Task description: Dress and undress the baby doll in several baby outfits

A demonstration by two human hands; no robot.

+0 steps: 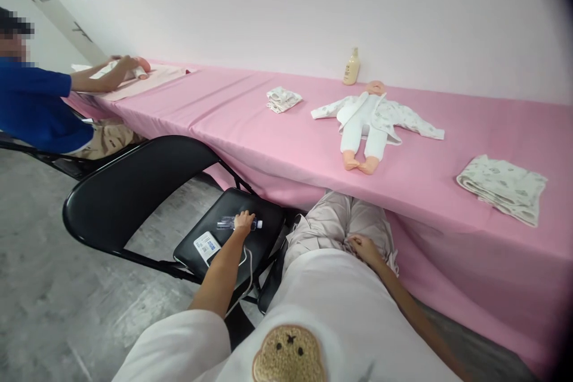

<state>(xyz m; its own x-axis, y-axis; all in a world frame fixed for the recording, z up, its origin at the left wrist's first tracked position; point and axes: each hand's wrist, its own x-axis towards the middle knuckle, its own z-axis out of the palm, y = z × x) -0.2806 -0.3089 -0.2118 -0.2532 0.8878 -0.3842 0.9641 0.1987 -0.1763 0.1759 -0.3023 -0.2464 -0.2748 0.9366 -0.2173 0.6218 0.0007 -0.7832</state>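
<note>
My left hand [244, 222] is closed around a clear plastic bottle [226, 223] with a white cap, which lies on its side on the black chair seat beside me. In my lap rests my right hand [364, 249], its fingers curled in over my light trousers [317, 224]; whether they hold anything is hidden. On the table in front of me a baby doll [360, 125] lies on its back with its feet towards me. White clothes cover it, with an open patterned jacket [396, 114] on its arms.
Folded patterned cloths lie on the pink-covered table [224, 113], one left [283, 99] and one right [505, 188] of the doll. A pump bottle [351, 67] stands by the wall. A white device [206, 245] with a cable sits on the folding chair [134, 191]. Another person [40, 101] handles a doll.
</note>
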